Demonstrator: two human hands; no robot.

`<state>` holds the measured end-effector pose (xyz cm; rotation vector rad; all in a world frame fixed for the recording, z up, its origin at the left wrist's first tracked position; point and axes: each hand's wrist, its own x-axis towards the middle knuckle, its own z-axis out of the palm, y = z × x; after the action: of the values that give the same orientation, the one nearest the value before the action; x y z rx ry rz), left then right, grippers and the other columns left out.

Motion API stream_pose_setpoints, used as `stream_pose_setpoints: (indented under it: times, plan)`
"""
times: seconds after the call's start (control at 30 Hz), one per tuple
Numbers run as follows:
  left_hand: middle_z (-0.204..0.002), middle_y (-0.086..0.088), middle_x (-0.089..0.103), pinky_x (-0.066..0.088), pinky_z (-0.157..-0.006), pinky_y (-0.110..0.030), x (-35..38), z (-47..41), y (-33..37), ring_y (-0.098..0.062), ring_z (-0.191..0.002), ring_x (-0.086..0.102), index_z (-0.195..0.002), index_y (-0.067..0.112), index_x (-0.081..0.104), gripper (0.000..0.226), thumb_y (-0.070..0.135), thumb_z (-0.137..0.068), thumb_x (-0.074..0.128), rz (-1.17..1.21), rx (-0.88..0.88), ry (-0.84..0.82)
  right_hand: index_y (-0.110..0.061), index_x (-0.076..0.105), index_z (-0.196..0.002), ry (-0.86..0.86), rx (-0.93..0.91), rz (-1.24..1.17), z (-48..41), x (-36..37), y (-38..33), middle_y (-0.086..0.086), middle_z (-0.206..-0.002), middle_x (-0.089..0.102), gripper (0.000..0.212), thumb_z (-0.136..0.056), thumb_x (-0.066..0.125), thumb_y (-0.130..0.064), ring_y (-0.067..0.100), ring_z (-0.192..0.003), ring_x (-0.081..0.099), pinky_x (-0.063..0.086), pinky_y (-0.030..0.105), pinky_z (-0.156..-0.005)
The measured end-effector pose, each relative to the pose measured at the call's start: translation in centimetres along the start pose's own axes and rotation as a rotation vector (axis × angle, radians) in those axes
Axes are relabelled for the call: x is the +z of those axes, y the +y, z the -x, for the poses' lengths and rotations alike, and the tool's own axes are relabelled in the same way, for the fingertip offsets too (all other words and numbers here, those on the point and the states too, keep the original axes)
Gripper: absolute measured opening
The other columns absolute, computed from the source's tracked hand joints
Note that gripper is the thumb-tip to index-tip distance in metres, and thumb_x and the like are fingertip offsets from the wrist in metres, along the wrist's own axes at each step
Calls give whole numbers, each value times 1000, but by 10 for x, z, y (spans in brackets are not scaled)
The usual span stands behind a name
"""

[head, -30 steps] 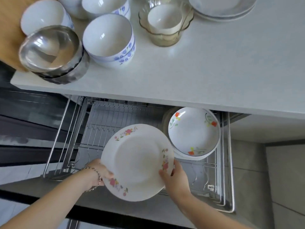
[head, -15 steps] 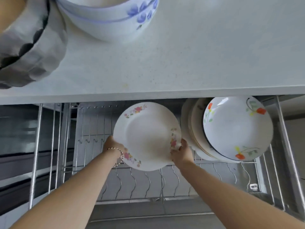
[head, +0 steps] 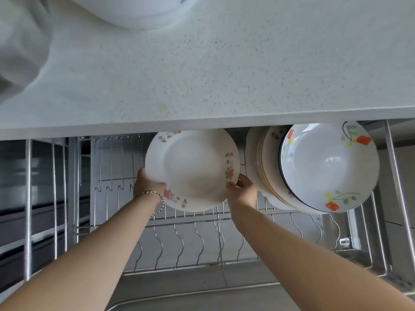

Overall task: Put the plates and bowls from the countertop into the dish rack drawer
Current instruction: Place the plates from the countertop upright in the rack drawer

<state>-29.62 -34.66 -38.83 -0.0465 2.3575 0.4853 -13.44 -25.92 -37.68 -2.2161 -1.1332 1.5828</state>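
A white plate with pink flowers on its rim [head: 193, 169] stands on edge over the wire dish rack drawer [head: 179, 241], its top tucked under the counter's front edge. My left hand [head: 147, 184] grips its left rim and my right hand [head: 243, 190] grips its right rim. To the right, several plates stand stacked upright in the rack, fronted by a plate with orange flowers [head: 327, 167]. On the countertop [head: 224, 70] a white bowl [head: 134, 10] shows at the top edge.
A blurred grey bowl [head: 20, 43] sits at the counter's top left. Wavy wire dividers [head: 179, 245] run across the drawer below the held plate. Upright steel bars [head: 28, 198] frame the drawer's left side, and more bars [head: 397, 187] its right.
Both hands carried the pink-flowered plate from the drawer's front back toward the stacked plates, tipping it upright. The view moved lower and closer to the counter.
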Motion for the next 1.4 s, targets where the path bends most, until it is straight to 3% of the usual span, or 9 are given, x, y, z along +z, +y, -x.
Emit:
stream_pose_setpoints:
  times: [0.17, 0.27, 0.33, 0.43, 0.77, 0.97, 1.17, 1.3, 1.4]
  plan:
    - [-122, -15, 61, 49, -91, -34, -6, 7, 5, -33, -110, 59, -123, 4, 46, 55, 12, -74, 68, -117, -55, -105, -13, 72, -78, 36, 22, -60, 0, -8, -1, -2, -62, 64, 8, -80, 65, -11, 19, -59, 51, 47, 29, -64]
    - [-117, -16, 63, 54, -89, -43, -7, 10, 0, -34, -103, 63, -119, 1, 51, 51, 5, -71, 68, -68, -67, -160, -19, 63, -55, 96, 81, -160, -1, -6, -1, -11, -45, 56, 24, -79, 64, -13, 15, -52, 43, 40, 15, -50]
    - [-117, -19, 64, 58, -80, -45, -3, 13, -7, -34, -97, 66, -116, -1, 52, 47, -3, -71, 68, 26, -99, -188, -19, 62, -58, 129, 85, -197, -1, -5, -2, -13, -42, 54, 22, -80, 63, -15, 11, -50, 41, 32, 7, -39]
    - [-117, -19, 60, 60, -67, -37, 2, 19, -19, -35, -91, 65, -100, 3, 48, 39, -12, -70, 68, 182, -166, -214, -22, 67, -69, 124, 77, -205, -5, -9, -4, -13, -57, 59, 15, -82, 63, -15, 14, -56, 48, 37, 13, -49]
    - [-117, -20, 61, 53, -87, -51, 14, 26, -26, -36, -105, 62, -111, 0, 51, 54, -7, -62, 73, 70, -53, -159, -9, 73, -88, 207, 134, -63, -6, -20, 13, 11, -88, 73, 17, -85, 64, -23, 30, -78, 60, 46, 31, -72]
    - [-123, -18, 59, 49, -95, -42, 11, 37, -18, -35, -112, 58, -121, 2, 50, 46, 1, -76, 62, -70, -21, -118, -10, 68, -109, -45, -29, 226, 0, -36, 23, 10, -99, 71, 30, -84, 53, -6, 21, -78, 53, 37, 21, -60]
    - [-135, -21, 38, 44, -96, -41, -3, 95, 4, -39, -117, 51, -136, 5, 33, 51, 14, -89, 53, -344, -11, -127, -6, 57, -120, -349, 33, 615, 16, -84, 10, 9, -112, 65, 33, -88, 52, -12, 29, -110, 58, 46, 31, -94]
    - [-131, -10, 54, 44, -93, -27, -6, 157, 35, -26, -116, 55, -127, 12, 50, 35, 14, -92, 44, -498, 225, -317, 2, 59, -119, -594, -3, 835, 35, -140, -4, 21, -121, 63, 35, -89, 49, -14, 18, -87, 54, 49, 29, -76]
    - [-121, -6, 59, 45, -89, -26, 3, 217, 74, -24, -107, 57, -117, 16, 55, 29, 16, -92, 41, -572, 329, -397, 3, 54, -125, -639, -153, 984, 42, -197, -32, 18, -116, 62, 40, -90, 46, -15, 20, -93, 55, 48, 25, -76]
